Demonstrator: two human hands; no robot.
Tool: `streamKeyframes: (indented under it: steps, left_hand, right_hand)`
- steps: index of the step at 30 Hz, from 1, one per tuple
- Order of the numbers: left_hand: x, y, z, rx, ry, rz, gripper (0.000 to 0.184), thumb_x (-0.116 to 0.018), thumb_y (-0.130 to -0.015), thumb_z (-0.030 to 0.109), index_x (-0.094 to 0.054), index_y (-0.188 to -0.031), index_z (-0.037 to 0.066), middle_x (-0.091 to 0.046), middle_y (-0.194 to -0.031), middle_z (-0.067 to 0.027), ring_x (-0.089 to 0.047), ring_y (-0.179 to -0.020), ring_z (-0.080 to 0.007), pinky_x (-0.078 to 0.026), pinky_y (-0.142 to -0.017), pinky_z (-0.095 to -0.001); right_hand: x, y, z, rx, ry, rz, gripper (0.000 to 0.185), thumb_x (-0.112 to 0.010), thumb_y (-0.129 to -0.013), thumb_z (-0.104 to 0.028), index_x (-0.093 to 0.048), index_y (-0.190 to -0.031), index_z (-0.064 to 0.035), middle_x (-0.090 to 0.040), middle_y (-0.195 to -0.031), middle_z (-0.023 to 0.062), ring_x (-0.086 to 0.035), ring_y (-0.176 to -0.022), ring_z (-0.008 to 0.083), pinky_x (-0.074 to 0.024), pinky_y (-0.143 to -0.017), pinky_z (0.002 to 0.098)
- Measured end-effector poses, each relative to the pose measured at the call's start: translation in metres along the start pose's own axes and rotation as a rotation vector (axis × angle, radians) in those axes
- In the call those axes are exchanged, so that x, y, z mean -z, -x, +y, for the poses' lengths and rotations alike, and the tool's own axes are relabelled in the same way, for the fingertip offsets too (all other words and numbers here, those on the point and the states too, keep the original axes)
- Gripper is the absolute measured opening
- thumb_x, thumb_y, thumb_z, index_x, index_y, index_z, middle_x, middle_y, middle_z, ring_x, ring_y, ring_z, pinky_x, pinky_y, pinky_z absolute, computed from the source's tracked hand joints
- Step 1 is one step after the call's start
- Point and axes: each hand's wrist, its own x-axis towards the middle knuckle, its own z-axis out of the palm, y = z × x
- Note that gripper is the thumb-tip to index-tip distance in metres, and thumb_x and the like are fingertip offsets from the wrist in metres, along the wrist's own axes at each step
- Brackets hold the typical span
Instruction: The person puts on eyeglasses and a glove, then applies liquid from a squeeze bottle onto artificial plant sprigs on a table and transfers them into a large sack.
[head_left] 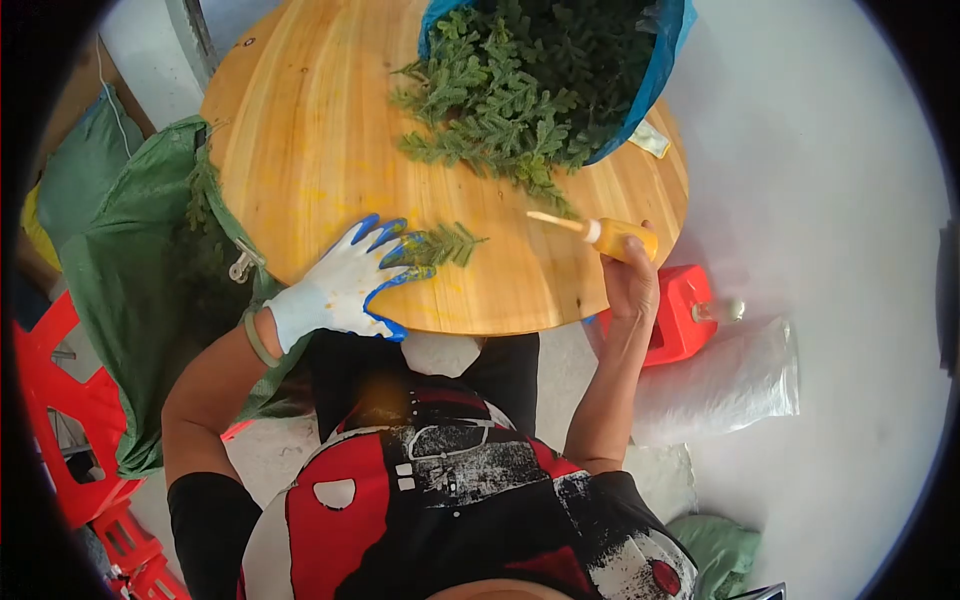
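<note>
My left hand [352,280] wears a white glove with blue-coated fingers, stained yellow at the tips. It rests near the front edge of the round wooden table, its fingertips on the stem end of a small green sprig [452,244]. The sprig's leafy tip points right; its base is hidden by the fingers. In my bare right hand [634,280] is a yellow squeeze bottle [628,240] with a long, pale nozzle. The bottle is tilted on its side above the table's right part, nozzle pointing left towards the sprig but apart from it.
A blue bag [668,60] spills many green sprigs [490,95] over the back of the wooden table [300,120]. Green sacking [150,260] hangs at the left, with a metal clip [243,262] at the edge. Red stools [75,400] and a red container [680,315] flank the table.
</note>
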Motion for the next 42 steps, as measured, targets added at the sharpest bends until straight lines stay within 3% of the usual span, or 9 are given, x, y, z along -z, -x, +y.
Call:
streamKeyframes:
  steps: [6, 13, 15, 17, 20, 26, 30, 42]
  left_hand:
    - [0.003, 0.0, 0.001, 0.0, -0.03, -0.013, 0.081, -0.068, -0.066, 0.065, -0.06, -0.13, 0.017, -0.048, -0.142, -0.0121, -0.04, -0.133, -0.0377, -0.025, -0.113, -0.0543]
    - [0.003, 0.001, 0.001, 0.023, -0.007, -0.008, 0.076, -0.068, -0.067, 0.061, -0.06, -0.129, 0.018, -0.048, -0.14, -0.0133, -0.04, -0.132, -0.0378, -0.027, -0.113, -0.0539]
    - [0.0, 0.004, 0.002, 0.035, 0.004, 0.02, 0.083, -0.069, -0.063, 0.065, -0.06, -0.129, 0.017, -0.046, -0.142, -0.0167, -0.039, -0.132, -0.0409, -0.027, -0.113, -0.0548]
    - [-0.004, 0.009, 0.001, 0.067, -0.006, 0.0, 0.084, -0.07, -0.062, 0.065, -0.06, -0.129, 0.017, -0.046, -0.142, -0.0172, -0.039, -0.132, -0.0412, -0.027, -0.113, -0.0547]
    - [-0.01, 0.008, -0.003, 0.046, -0.04, 0.006, 0.085, -0.07, -0.061, 0.065, -0.059, -0.13, 0.016, -0.045, -0.142, -0.0188, -0.039, -0.132, -0.0421, -0.027, -0.113, -0.0545]
    - [-0.007, 0.006, -0.003, 0.044, -0.035, -0.006, 0.085, -0.071, -0.061, 0.064, -0.06, -0.129, 0.016, -0.044, -0.143, -0.0192, -0.038, -0.133, -0.0418, -0.027, -0.113, -0.0542]
    - [-0.008, 0.007, -0.003, 0.045, -0.025, 0.004, 0.083, -0.071, -0.061, 0.064, -0.061, -0.128, 0.016, -0.043, -0.143, -0.0198, -0.039, -0.132, -0.0414, -0.027, -0.113, -0.0542]
    - [-0.005, 0.006, -0.003, 0.052, 0.008, 0.006, 0.083, -0.071, -0.061, 0.064, -0.061, -0.129, 0.017, -0.044, -0.143, -0.0183, -0.039, -0.132, -0.0406, -0.027, -0.113, -0.0552]
  right_hand:
    - [-0.008, -0.005, -0.012, -0.057, 0.01, -0.163, 0.059, -0.068, -0.077, 0.007, -0.047, -0.13, -0.0089, -0.059, -0.112, 0.016, -0.059, -0.098, 0.0253, -0.0486, -0.094, 0.0419]
    - [0.024, -0.03, -0.006, -0.127, -0.069, -0.331, 0.05, -0.072, -0.08, -0.003, -0.054, -0.126, -0.0105, -0.061, -0.119, 0.0109, -0.058, -0.111, 0.025, -0.0459, -0.099, 0.0395]
    - [0.01, -0.032, -0.008, 0.004, -0.202, -0.378, 0.046, -0.075, -0.082, -0.01, -0.056, -0.124, -0.0067, -0.062, -0.118, 0.0105, -0.058, -0.114, 0.0241, -0.0473, -0.099, 0.0378]
    - [-0.018, -0.019, -0.008, 0.067, -0.224, -0.19, 0.048, -0.075, -0.085, -0.019, -0.054, -0.126, -0.0056, -0.061, -0.121, 0.0118, -0.057, -0.116, 0.025, -0.0481, -0.098, 0.0377]
    - [-0.046, 0.002, 0.005, -0.019, -0.485, -0.199, 0.046, -0.07, -0.089, -0.022, -0.051, -0.127, -0.0039, -0.058, -0.126, 0.0147, -0.057, -0.117, 0.0276, -0.049, -0.097, 0.0386]
    - [-0.052, 0.03, 0.041, -0.322, -0.505, -0.235, 0.046, -0.069, -0.09, -0.022, -0.05, -0.128, -0.0035, -0.055, -0.13, 0.0198, -0.056, -0.118, 0.0314, -0.0523, -0.093, 0.0381]
    - [-0.058, 0.04, 0.062, -0.13, -0.061, -0.186, 0.045, -0.068, -0.09, -0.019, -0.049, -0.126, -0.0006, -0.056, -0.128, 0.0235, -0.059, -0.114, 0.0337, -0.0555, -0.085, 0.0352]
    - [-0.097, 0.044, 0.088, -0.016, 0.19, -0.199, 0.043, -0.066, -0.089, -0.011, -0.049, -0.126, 0.0032, -0.061, -0.121, 0.0256, -0.066, -0.1, 0.0307, -0.0556, -0.079, 0.0319]
